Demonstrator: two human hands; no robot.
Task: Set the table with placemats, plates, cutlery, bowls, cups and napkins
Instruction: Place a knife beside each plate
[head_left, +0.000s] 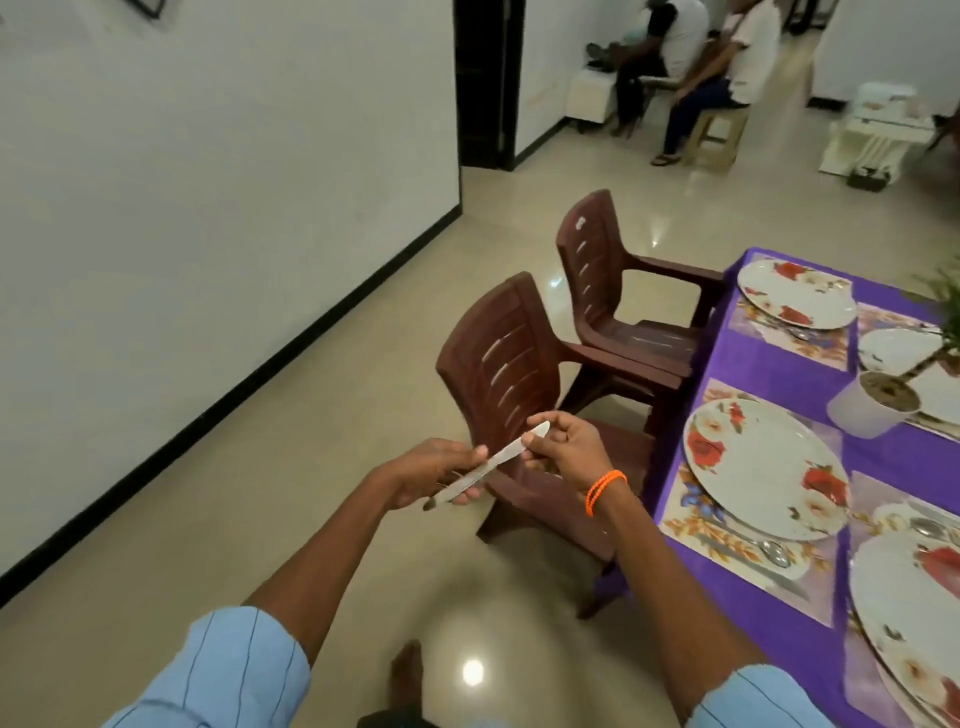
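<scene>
Holding a table knife between both hands, I see it out over the floor, well clear of the counter's left edge. My left hand wraps the handle end, fingers curled round it in a firm grip; my right hand pinches the blade near its tip between thumb and fingers, an orange band on that wrist. I can read no writing or brand on the knife.

Just beyond my hands stands a brown plastic chair, drawn up to the counter's left edge, and a second chair behind it at the same edge. Open floor runs to the left as far as the white wall.

At the right, the counter wears a purple cloth. Along its near left edge lies a placemat carrying a floral plate, with a spoon beside the plate on the mat. Another floral plate sits at the far left corner. A white pot with a plant stands further in, between the settings.

Far off, two people sit near a dark doorway.
</scene>
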